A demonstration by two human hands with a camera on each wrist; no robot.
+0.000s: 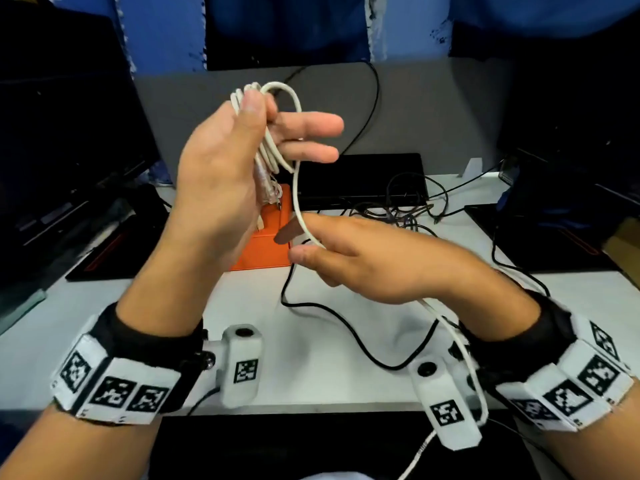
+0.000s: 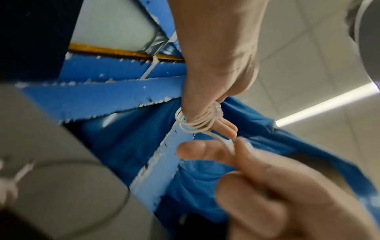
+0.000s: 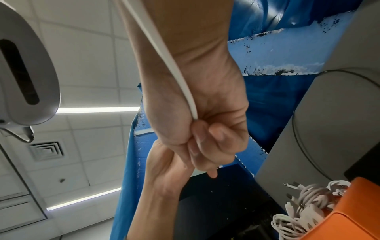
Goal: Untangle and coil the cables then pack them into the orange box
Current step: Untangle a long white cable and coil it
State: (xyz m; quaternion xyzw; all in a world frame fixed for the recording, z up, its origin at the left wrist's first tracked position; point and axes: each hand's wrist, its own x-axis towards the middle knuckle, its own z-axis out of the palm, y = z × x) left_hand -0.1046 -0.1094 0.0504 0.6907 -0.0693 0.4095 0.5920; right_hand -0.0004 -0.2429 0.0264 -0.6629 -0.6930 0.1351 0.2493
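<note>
My left hand is raised above the table, its thumb pinning a coil of white cable against the fingers; the index and middle fingers stick out straight. The loops show wound round the fingers in the left wrist view. Lower down, my right hand pinches the free strand between thumb and index finger. That strand runs through the curled fingers and trails back along the wrist. The orange box sits on the table behind my left hand. A bundle of white cables lies at the rim of the orange box.
A tangle of black cables lies on the white table right of the box. One loose black cable snakes under my hands. A black flat device stands behind, a monitor at the left, a dark pad at the right.
</note>
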